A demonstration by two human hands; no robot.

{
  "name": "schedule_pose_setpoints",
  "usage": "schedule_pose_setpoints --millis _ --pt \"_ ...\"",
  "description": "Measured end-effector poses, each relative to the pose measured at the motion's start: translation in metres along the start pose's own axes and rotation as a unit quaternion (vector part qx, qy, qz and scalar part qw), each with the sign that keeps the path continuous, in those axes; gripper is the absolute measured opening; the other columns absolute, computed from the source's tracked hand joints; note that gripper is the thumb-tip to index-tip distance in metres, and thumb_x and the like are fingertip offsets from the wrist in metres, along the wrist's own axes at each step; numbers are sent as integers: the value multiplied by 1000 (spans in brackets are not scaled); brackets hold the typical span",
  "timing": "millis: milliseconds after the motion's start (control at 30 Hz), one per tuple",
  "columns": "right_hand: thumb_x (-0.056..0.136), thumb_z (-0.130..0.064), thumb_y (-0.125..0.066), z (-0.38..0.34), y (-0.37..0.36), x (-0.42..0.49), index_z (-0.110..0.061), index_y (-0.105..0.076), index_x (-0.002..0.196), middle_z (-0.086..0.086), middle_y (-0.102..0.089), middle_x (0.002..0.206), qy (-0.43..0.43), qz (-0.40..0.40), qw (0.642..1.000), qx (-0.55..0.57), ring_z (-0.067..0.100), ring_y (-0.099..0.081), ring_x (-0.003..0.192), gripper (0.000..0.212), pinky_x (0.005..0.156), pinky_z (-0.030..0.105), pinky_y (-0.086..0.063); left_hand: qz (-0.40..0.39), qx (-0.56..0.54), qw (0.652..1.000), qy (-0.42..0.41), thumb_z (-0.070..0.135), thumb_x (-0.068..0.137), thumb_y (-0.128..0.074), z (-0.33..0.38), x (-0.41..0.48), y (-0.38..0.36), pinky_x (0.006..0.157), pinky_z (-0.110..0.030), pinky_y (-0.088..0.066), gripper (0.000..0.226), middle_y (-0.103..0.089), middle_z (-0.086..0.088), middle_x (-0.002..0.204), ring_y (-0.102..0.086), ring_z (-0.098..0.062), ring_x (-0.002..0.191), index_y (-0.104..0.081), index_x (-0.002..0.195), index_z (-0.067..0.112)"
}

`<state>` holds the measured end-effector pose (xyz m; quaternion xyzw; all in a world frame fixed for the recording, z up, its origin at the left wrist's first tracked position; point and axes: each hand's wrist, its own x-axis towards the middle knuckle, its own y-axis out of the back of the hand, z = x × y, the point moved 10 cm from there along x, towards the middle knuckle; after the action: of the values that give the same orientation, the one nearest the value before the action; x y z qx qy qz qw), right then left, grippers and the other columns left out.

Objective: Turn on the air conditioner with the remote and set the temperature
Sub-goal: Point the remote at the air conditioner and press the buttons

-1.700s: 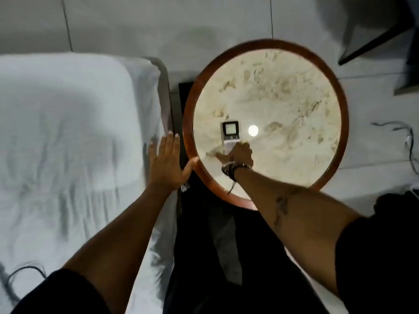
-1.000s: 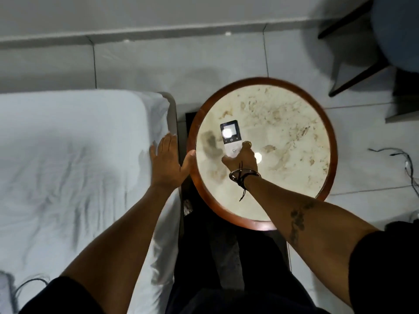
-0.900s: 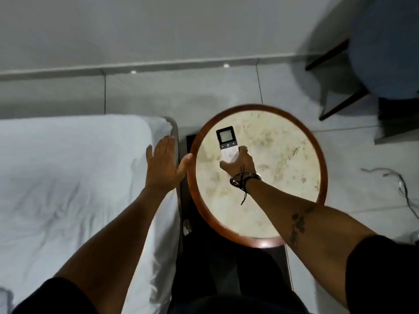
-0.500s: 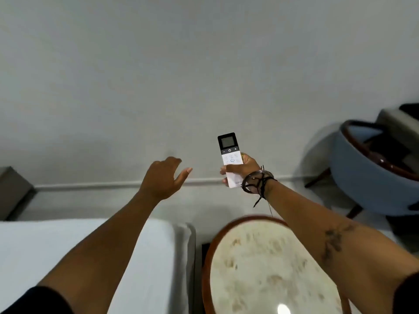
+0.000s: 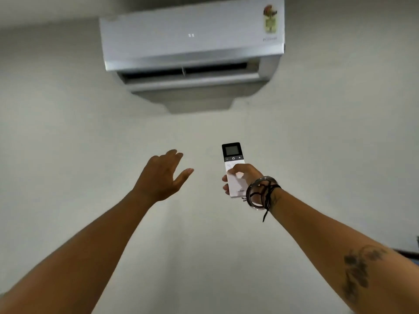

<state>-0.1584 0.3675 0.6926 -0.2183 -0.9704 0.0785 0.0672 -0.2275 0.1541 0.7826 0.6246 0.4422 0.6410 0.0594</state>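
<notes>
Wall [image 5: 294, 155], plain pale grey, fills the view behind both arms; nothing stands between the remote and the unit above.

Air conditioner [image 5: 192, 37]: white split unit at 12 o'clock, mounted high on the wall, louvre slot showing dark along its underside. Two small lit marks at the centre of its front panel, unreadable. Coloured sticker [image 5: 270, 19] at its upper right corner; small print below it too blurred to read.

Remote [image 5: 233, 168]: white body, black top section with grey screen, just right of centre. Long axis near upright, screen end pointing to 12 o'clock toward the unit. Minus, power and plus symbols legible under the screen; small logo at the lower end illegible.

Right hand [image 5: 243, 180]: fingers wrapped round the lower half of the remote, thumb lying across its button face. Bracelets and dark cords [image 5: 260, 193] at the wrist; tattoo [image 5: 358, 268] on the forearm.

Left hand [image 5: 162, 175]: raised at 9 o'clock of the remote, well apart from it, fingers loosely curled and spread, thumb out, holding nothing.
</notes>
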Motion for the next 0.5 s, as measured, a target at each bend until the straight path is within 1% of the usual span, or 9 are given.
schedule_pose_setpoints --millis 67,133,200,300,333,400,500 --pt "84 -14 -57 -32 -13 5 -3 -58 101 15 -73 68 2 -1 1000 9 32 -68 54 20 56 37 -58 19 21 1000 -6 61 92 -31 -5 21 28 83 -48 -50 70 -60 -18 128 -64 -41 92 -54 124 4" --pt "84 -22 -57 -58 -25 9 -6 -58 96 16 -72 67 2 -2 1000 12 33 -66 53 20 58 36 -57 34 35 999 -8 61 91 -31 -8 37 52 82 -49 -49 70 -60 -18 127 -64 -41 91 -54 124 4" --pt "85 -31 -56 -85 -40 12 -7 -60 93 17 -71 68 17 -9 1000 14 33 -66 53 25 61 36 -56 54 48 997 -5 61 91 -31 -12 50 76 82 -48 -49 70 -59 -17 127 -63 -41 91 -54 124 4" --pt "87 -43 -53 -118 -56 16 -7 -63 91 19 -72 65 33 -13 999 29 34 -67 51 38 60 37 -56 72 63 995 -1 63 92 -30 -15 59 102 85 -47 -48 72 -57 -16 130 -62 -38 95 -51 127 4" --pt "89 -47 -50 -125 -60 16 -6 -63 91 19 -71 64 35 -14 999 38 34 -67 51 43 61 37 -56 77 68 995 -2 64 92 -29 -15 60 107 89 -46 -46 73 -56 -16 132 -61 -37 101 -49 129 4" --pt "92 -53 -44 -137 -64 19 -4 -62 94 20 -70 62 42 -13 998 52 34 -67 50 52 61 37 -55 86 81 993 -2 67 92 -28 -15 61 115 102 -47 -41 77 -52 -16 139 -55 -34 118 -46 134 5" --pt "93 -51 -42 -151 -66 21 -1 -60 94 19 -70 61 39 -13 998 41 33 -66 48 53 60 37 -54 86 96 992 3 71 90 -21 -14 64 123 116 -48 -27 85 -43 -17 150 -41 -31 136 -41 140 6"
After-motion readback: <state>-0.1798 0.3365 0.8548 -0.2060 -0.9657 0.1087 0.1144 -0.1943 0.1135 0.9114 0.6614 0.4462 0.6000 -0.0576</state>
